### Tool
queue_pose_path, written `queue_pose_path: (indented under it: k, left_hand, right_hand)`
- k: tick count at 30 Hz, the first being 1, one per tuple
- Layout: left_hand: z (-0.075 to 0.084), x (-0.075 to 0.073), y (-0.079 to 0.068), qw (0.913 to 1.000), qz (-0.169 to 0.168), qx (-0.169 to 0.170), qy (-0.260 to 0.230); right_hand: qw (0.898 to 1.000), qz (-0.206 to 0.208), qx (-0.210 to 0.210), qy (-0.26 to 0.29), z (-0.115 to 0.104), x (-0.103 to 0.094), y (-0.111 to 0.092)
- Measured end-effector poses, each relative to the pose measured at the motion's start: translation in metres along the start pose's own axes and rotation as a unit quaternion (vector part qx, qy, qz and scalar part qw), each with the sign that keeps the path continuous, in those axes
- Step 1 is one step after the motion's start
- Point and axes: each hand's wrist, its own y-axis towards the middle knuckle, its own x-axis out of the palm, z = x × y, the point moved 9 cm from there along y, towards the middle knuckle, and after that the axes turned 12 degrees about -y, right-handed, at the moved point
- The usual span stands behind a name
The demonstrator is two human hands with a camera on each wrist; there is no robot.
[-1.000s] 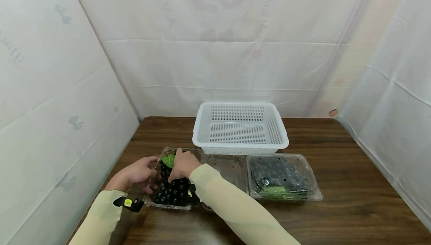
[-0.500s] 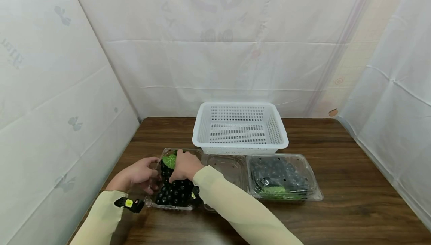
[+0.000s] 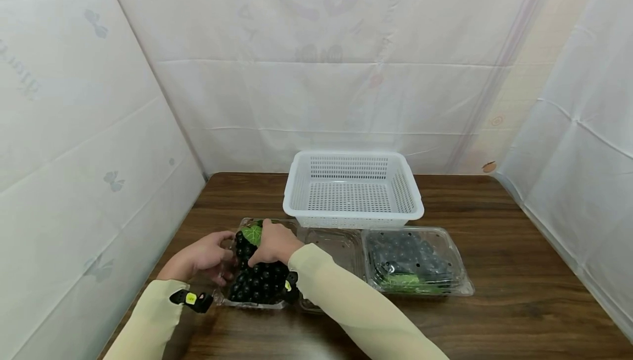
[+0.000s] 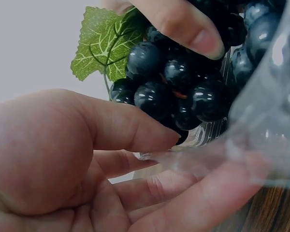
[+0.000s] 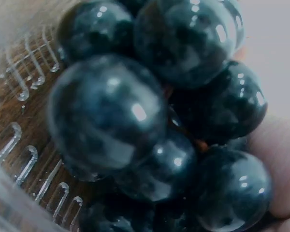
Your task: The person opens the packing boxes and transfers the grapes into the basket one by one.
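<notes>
On the counter (image 3: pixel 524 244), a bunch of black grapes (image 3: pixel 257 281) is being gripped by the right hand (image 3: pixel 275 243) inside an open clear clamshell (image 3: pixel 257 305) whose left wall is being pinched by the left hand (image 3: pixel 210 255), a closed grape-filled clamshell (image 3: pixel 456 273) standing further right and a white slotted basket (image 3: pixel 353 216) behind.

Pale yellow long sleeves (image 3: pixel 356 308) are worn with black wrist cameras (image 3: pixel 191 299), each bearing a yellow patch (image 3: pixel 288 286).

R hand (image 3: pixel 277 243) partly blocks grapes (image 3: pixel 257 284); free rm abv wht basket (image 3: pixel 353 220).
</notes>
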Motion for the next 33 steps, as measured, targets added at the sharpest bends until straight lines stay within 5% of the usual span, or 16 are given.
queue_pose_path:
  k: [33]
  left_hand:
    - [-0.001,0.001,0.006,1.0,0.0,0.002,0.004]
  right_hand:
    - [0.998,-0.012,-0.007,0.067,0.004,-0.011,0.0]
